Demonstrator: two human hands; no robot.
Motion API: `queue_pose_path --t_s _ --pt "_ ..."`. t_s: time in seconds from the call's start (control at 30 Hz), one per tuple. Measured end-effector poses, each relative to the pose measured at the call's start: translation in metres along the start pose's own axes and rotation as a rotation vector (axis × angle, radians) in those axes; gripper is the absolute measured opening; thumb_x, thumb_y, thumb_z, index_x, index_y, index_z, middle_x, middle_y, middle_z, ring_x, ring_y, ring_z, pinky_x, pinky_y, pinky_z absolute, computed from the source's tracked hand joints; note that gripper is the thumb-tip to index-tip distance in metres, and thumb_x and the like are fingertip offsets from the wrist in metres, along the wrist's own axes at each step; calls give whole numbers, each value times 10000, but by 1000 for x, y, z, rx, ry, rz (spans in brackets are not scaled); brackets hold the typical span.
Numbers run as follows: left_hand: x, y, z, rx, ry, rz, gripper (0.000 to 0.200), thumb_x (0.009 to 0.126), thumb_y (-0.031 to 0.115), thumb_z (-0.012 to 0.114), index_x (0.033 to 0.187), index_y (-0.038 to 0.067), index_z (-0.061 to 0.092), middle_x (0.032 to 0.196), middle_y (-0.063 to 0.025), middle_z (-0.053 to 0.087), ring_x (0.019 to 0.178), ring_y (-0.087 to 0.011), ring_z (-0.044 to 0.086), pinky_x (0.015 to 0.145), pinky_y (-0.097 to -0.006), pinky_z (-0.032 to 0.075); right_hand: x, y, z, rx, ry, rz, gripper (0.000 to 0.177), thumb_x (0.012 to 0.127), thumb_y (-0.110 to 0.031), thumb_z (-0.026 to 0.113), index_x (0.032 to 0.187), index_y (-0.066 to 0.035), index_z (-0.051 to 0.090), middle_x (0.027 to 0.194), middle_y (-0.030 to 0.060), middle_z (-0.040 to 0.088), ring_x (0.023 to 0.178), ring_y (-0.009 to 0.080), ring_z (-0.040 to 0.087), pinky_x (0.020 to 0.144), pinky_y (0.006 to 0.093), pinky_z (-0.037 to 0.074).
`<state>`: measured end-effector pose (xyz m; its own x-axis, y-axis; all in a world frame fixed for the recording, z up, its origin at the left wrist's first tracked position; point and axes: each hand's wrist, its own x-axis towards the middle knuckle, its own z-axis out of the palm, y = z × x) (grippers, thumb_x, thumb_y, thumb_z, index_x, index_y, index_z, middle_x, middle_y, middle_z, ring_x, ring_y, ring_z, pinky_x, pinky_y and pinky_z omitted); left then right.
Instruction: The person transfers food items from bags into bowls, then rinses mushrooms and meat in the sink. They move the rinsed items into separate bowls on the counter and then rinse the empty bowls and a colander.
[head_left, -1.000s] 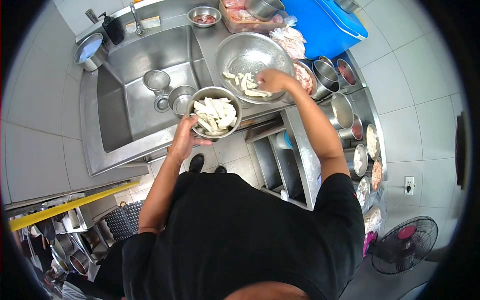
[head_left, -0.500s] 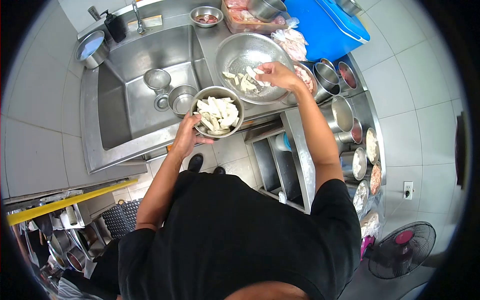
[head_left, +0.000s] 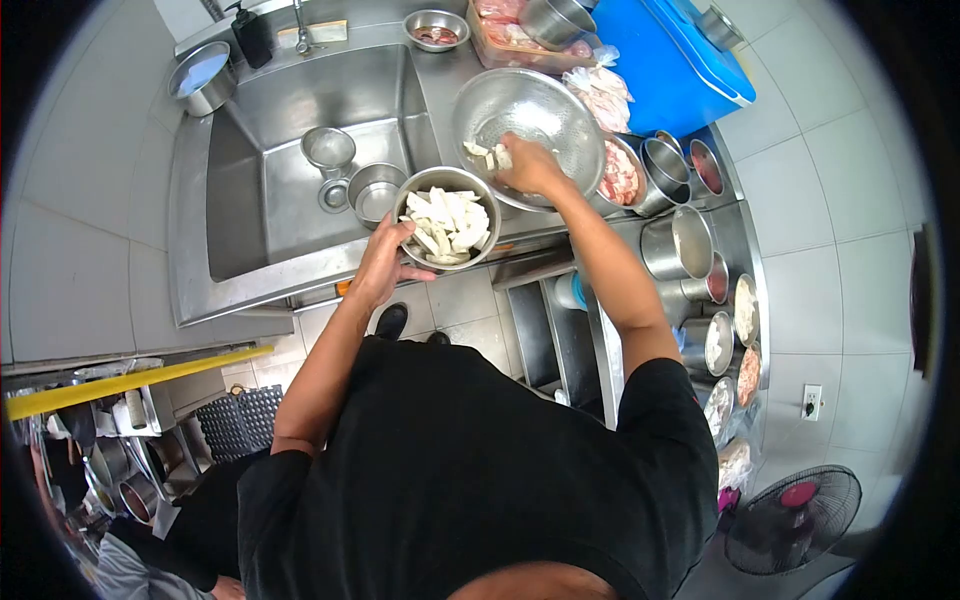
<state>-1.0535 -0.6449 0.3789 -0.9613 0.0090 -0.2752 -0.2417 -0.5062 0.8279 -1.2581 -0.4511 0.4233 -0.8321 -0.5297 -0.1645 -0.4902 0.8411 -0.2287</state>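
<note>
My left hand (head_left: 380,262) grips the near left side of a round steel pot (head_left: 449,178), thumb at the rim and fingers underneath. Pale cut sticks (head_left: 447,222) of some food, their kind not clear, fill the pot. Right beside it rests a wide perforated steel colander (head_left: 545,100) on the counter. Inside the colander my right hand (head_left: 530,166) is closed around some pale pieces, its fingertips partly hidden. A few more pale sticks (head_left: 480,152) lie at the colander's left, by my fingers.
A steel sink (head_left: 300,95) on the left holds a strainer (head_left: 328,150) and a small pot (head_left: 374,190). Behind the colander stand a tub of raw meat (head_left: 510,50) and a blue cooler (head_left: 665,75). Several steel containers (head_left: 678,242) line the right; another person (head_left: 185,540) is at lower left.
My right hand has moved down and left within the colander and gathered pieces; fewer lie loose there. My left hand still holds the pot. The whole view has shifted slightly.
</note>
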Motion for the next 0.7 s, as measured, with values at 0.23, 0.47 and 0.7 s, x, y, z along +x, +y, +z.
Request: queue_pose_path --t_s 0.23,0.47,0.7 --pt "-1 3 -5 6 24 22 582 876 404 471 1308 52 304 1184 -166 520 986 -257 610 636 -385 598 3 23 1 298 7 22 621 614 -306 770 1094 17 544 947 206 630 895 305 615 779 354 477" --pt "-1 13 -1 10 81 -1 546 878 411 460 1281 63 337 1152 -162 536 964 -261 610 641 -395 593 -40 -24 -71 825 -14 39 546 668 -176 780 1114 7 525 831 40 610 733 95 565 573 219 421" --pt "1 14 -3 -65 74 -39 498 883 372 462 1295 116 350 1186 -120 484 1038 -252 551 618 -382 594 -55 -93 -25 424 21 -508 475 715 -233 758 1082 -42 527 858 83 583 782 165 568 705 284 469"
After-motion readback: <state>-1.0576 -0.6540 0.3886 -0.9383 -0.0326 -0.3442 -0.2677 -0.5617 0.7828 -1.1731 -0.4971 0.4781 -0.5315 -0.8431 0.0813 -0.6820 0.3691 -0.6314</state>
